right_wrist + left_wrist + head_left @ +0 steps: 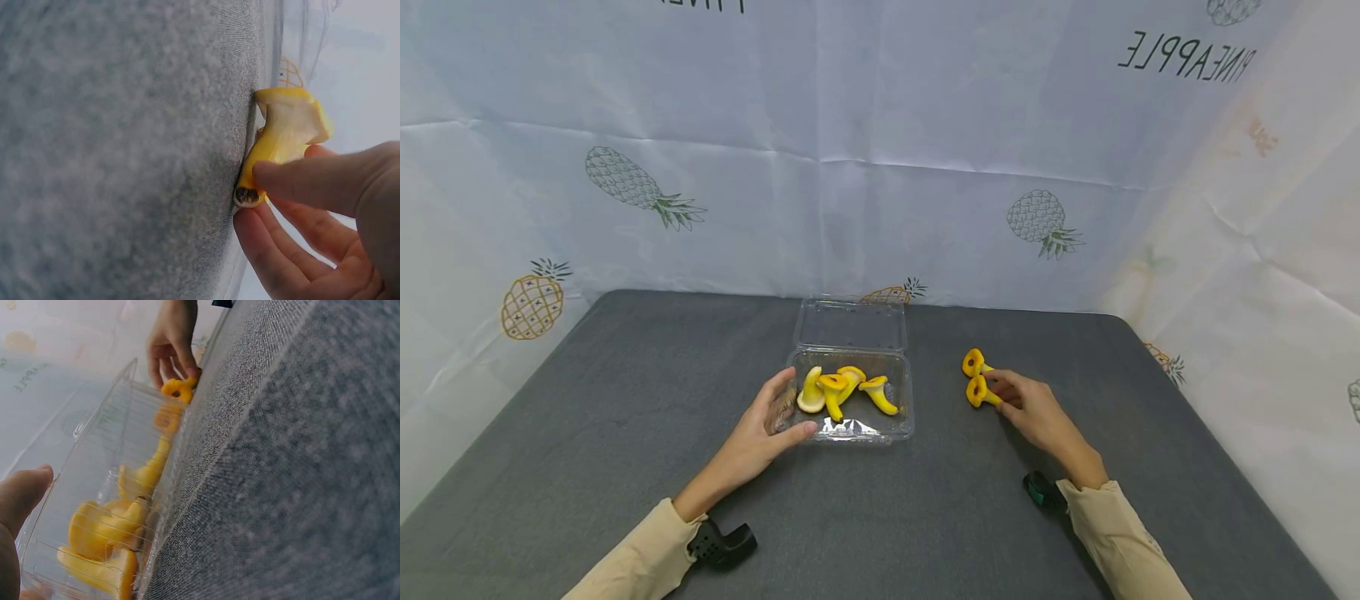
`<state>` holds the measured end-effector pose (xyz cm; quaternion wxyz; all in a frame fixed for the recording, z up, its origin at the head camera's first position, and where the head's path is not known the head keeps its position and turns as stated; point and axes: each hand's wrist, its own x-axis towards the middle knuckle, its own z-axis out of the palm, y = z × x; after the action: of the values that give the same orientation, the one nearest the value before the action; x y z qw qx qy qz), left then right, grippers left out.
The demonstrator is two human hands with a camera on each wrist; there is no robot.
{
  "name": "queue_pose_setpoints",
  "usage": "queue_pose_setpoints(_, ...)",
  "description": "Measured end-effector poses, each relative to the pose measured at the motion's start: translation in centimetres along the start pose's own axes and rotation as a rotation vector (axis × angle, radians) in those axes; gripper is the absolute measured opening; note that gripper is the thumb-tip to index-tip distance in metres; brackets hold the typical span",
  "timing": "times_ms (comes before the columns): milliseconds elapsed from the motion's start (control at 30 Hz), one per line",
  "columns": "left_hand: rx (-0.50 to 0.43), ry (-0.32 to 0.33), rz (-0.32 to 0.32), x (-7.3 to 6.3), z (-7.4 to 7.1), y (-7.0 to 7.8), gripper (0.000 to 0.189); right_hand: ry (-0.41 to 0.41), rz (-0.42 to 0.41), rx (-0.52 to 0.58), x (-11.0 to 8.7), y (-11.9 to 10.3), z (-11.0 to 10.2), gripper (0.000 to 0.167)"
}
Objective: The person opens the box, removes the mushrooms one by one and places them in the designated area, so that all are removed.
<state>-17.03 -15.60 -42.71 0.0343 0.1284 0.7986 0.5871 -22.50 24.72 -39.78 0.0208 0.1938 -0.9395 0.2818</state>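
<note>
My left hand [766,425] holds the left side of a clear plastic clamshell container [891,429], its thumb at the front rim and its fingers along the left wall. The container's lid [851,327] lies folded back. Several yellow mushrooms [878,395] with pale undersides lie inside. To the right, my right hand [1033,408] pinches the stem of a yellow mushroom [977,392] between thumb and fingers; the right wrist view shows this mushroom [275,134] close against the tabletop, its dark stem end near the thumb. Just behind it is another yellow mushroom [973,362].
Everything stands on a dark grey cloth-covered table [625,400]. A white curtain [880,225] printed with pineapples hangs right behind its back edge. Dark wrist devices sit at the left cuff [722,546] and the right cuff [1043,492].
</note>
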Motion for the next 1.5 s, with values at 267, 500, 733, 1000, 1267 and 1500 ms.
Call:
queue_pose_setpoints(267,-0.004,-0.001,-0.004,0.0,0.0,0.1,0.090,0.021,0.020,-0.007,0.1,0.0,-0.1,0.045)
queue_pose_setpoints(500,-0.009,0.002,-0.012,0.0,-0.1,0.2,0.090,0.021,0.030,-0.001,0.1,0.0,-0.2,0.045)
queue_pose_setpoints(733,-0.006,-0.004,0.005,0.0,-0.1,0.3,0.089,0.050,0.000,-0.003,0.1,0.1,-0.5,0.044)
queue_pose_setpoints(1000,-0.008,-0.004,0.016,-0.1,-0.1,0.3,0.088,0.055,-0.037,0.012,-0.1,-0.4,-1.3,0.040)
queue_pose_setpoints(1267,-0.035,-0.006,0.014,0.1,-0.1,0.2,0.089,0.054,-0.035,0.045,-0.2,-2.0,-1.6,0.039)
queue_pose_setpoints(1500,-0.032,0.000,0.023,0.0,0.0,0.2,0.088,0.041,-0.073,0.077,-0.3,-3.8,-1.2,0.039)
